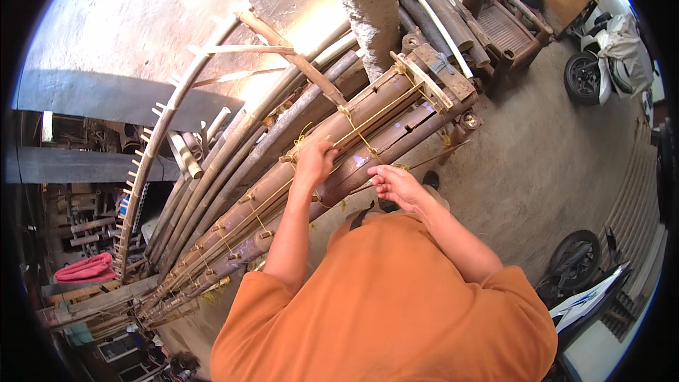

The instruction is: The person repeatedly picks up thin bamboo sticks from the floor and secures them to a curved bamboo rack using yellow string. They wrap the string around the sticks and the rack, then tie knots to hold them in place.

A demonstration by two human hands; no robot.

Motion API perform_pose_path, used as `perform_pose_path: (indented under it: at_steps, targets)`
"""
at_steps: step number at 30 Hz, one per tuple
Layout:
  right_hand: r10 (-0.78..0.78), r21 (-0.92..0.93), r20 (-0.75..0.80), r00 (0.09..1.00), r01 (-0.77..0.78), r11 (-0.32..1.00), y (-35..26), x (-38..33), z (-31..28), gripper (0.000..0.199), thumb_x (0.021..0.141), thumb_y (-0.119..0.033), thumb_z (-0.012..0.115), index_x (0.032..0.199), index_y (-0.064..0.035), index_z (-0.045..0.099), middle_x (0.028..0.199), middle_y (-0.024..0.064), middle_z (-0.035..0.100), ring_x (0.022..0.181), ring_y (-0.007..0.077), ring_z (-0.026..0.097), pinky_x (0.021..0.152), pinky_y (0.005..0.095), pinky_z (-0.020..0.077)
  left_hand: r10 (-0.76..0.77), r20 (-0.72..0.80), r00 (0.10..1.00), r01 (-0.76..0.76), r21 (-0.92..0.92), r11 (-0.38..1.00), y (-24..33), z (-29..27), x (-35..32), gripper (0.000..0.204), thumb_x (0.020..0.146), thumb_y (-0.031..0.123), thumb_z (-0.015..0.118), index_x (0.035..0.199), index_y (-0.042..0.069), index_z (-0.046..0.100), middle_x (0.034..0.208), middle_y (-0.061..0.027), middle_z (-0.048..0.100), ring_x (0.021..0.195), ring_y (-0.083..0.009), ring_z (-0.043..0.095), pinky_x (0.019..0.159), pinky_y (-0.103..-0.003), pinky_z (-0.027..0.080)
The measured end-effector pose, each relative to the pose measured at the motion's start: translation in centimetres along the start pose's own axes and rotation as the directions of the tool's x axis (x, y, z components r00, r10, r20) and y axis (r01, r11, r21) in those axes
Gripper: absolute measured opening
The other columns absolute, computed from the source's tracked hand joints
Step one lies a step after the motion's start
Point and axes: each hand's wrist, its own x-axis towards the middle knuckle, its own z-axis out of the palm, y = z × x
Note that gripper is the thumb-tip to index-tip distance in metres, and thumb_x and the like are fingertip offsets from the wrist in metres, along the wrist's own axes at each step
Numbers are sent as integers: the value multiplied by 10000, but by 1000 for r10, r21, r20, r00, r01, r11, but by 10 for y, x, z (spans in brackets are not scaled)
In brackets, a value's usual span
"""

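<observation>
Left hand [315, 164] curls against the bamboo poles [364, 113] at frame centre; right hand [397, 187] is half-curled nearby, what either pinches unclear. Poles look stiff, probably heavy, best gripped around bare stretches.

Thick, parallel brown bamboo tubes [346, 174]

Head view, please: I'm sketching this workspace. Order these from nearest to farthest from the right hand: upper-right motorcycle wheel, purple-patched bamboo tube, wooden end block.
From the right hand:
1. Purple-patched bamboo tube, just to its left.
2. Wooden end block, ahead and slightly right, at the frame's far end.
3. Motorcycle wheel, well off to the right, across the floor.
</observation>
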Motion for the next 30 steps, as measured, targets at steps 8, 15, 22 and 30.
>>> perform_pose_path:
  at_steps: [8,15,22,30]
  targets:
    - [-826,-310,-139,546,769,559,-53,26,99,204,937,-261,476,859,-98,571,813,91,605,796,269,584,801,409,462,116,-104,988,-88,247,965,17,49,25,248,886,231,643,1064,62,674,837,-198,686,785,-398,657,696,-474,501]
    - [-332,-832,390,859,174,-527,-140,102,125,444,953,-475,438,1081,-149,711,1037,164,695,1013,355,636,950,539,406,124,-167,978,-108,101,989,24,46,23,235,929,255,570,997,60,682,813,-257,652,775,-462,616,705,-541,470]
    - [-38,-686,500,865,422,592,-143,62,87,419,979,-337,482,706,-41,597,661,124,580,689,247,573,721,422,472,262,-324,909,-277,1,961,17,44,18,267,973,295,501,1015,81,655,830,-245,653,812,-457,626,723,-527,486]
    - [-252,-800,566,785,597,65,-33,1,11,390,900,-254,527,591,-20,567,628,204,575,633,403,561,654,492,449,121,-322,939,-303,-610,732,38,15,88,276,1008,213,503,928,17,679,726,-30,652,704,-101,589,658,-282,478]
